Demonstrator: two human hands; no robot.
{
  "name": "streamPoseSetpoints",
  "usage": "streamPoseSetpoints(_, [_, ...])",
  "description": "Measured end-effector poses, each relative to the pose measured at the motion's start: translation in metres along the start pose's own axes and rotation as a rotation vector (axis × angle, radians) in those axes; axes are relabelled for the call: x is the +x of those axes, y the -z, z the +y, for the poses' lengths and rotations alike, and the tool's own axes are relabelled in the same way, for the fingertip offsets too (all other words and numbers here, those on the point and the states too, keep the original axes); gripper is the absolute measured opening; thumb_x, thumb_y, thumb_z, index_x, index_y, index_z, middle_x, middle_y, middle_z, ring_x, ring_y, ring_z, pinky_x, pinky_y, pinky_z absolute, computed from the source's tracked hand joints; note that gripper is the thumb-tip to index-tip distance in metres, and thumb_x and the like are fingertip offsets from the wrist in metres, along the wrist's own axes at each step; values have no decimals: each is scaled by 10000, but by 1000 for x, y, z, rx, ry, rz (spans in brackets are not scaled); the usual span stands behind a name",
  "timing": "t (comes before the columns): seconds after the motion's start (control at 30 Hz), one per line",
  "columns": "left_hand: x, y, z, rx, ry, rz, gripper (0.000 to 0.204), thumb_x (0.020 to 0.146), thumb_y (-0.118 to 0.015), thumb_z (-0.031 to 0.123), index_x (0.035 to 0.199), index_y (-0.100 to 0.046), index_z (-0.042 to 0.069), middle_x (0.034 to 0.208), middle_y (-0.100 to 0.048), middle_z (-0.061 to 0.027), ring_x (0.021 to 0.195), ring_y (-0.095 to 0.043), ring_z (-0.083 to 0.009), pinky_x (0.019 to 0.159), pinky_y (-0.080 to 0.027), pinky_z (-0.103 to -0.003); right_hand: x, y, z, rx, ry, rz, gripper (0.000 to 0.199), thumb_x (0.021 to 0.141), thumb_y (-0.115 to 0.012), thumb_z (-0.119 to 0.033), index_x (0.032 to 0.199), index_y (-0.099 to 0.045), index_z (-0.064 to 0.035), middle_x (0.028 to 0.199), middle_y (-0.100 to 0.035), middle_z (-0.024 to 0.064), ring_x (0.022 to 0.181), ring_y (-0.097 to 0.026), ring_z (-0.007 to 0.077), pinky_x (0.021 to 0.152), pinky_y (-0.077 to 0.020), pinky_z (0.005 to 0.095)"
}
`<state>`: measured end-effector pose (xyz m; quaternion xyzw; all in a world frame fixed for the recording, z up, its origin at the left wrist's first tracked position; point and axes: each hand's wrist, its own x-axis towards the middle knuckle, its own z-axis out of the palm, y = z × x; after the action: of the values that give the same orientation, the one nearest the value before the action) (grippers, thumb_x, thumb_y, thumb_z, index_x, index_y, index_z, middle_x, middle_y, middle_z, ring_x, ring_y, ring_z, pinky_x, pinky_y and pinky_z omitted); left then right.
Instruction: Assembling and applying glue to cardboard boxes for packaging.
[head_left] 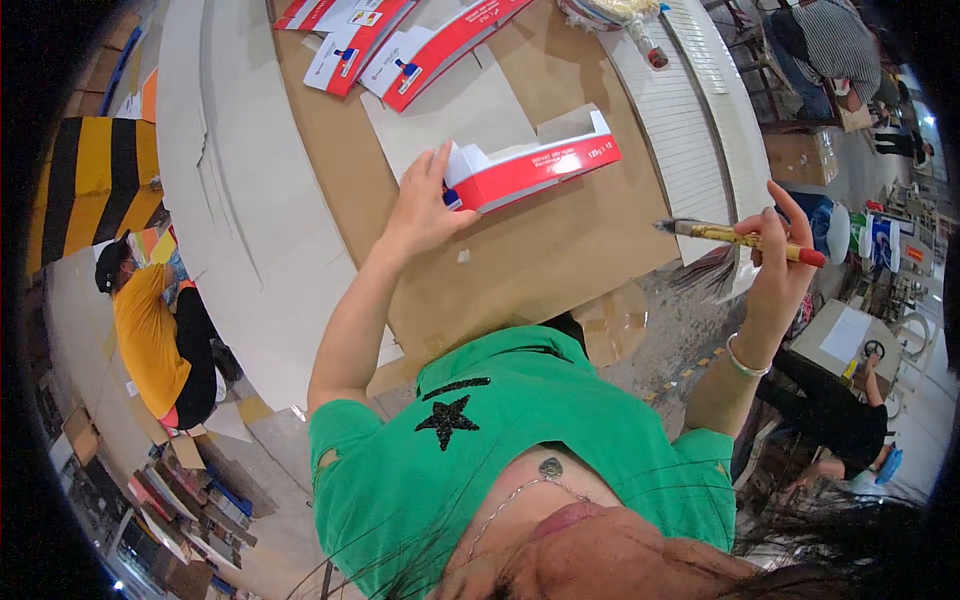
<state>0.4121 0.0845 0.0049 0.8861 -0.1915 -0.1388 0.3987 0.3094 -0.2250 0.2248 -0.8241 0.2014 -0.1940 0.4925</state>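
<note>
An open red and white carton tray (pixel 545 172) lies across the brown cardboard on the table in front of me. My left hand (pixel 428 205) grips its left end, the fingers along the white end wall and the thumb low at the front corner. Off to the right and raised, my right hand (pixel 780 240) holds a slim paintbrush (pixel 715 231) between thumb and fingers. The brush has a red handle end, and its dark bristles point left toward the carton without touching it. Flat red and white carton blanks (pixel 440 50) overlap at the far side of the table.
Brown cardboard (pixel 480 285) covers the table's middle, with white board (pixel 240 200) on the left and ridged white sheets (pixel 690 120) on the right. A round container (pixel 612 12) stands at the far right. Several other people work around, one in yellow (pixel 150 340) at left.
</note>
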Motion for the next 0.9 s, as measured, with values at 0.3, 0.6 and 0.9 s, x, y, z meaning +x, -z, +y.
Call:
streamPoseSetpoints(0.3, [-11,45,27,-505,140,88,975,638,-768,249,1400,-219,-14,1354,-353,-259,1253,-380,-283,1025,-312,-351,62,-1,16,269,161,295,228,865,-587,-188,900,-624,35,810,-661,113,628,-555,98,547,-405,205])
streamPoseSetpoints(0.6, [-37,53,29,-597,258,47,990,611,-779,111,1410,-205,8,1362,-336,-259,1271,-355,-276,1049,-277,-354,218,-118,91,465,214,178,182,815,-616,-71,967,-636,28,866,-629,68,750,-580,112,698,-469,233])
streamPoseSetpoints(0.9, [-38,48,28,-652,347,67,987,602,-768,107,1413,-213,19,1369,-329,-267,1272,-356,-299,1046,-274,-359,274,-180,152,336,198,88,225,791,-655,-114,986,-657,-2,951,-637,82,818,-572,119,739,-461,240])
